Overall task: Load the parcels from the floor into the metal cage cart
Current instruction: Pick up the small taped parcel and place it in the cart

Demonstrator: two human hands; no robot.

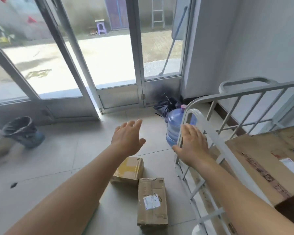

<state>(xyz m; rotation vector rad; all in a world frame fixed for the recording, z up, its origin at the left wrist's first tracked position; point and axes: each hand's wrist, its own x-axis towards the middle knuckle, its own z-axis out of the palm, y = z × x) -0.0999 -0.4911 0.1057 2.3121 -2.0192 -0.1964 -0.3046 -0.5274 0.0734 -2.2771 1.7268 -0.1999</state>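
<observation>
Two cardboard parcels lie on the tiled floor just left of the cage cart: a small box with yellow tape [128,170] and a longer box with a white label [152,200] in front of it. The metal cage cart [215,143] stands at the right, and a large cardboard box [268,163] sits inside it. My left hand [127,137] hovers above the small box with straight fingers, holding nothing. Over the cart's near rail my right hand [193,144] is stretched out flat and empty.
A blue water jug [174,127] stands beside the cart's far corner, with a dark bag [165,105] behind it by the glass doors [85,65]. A bin lined with a black bag [21,130] sits at the left. Bare tiles stretch to the left of the parcels.
</observation>
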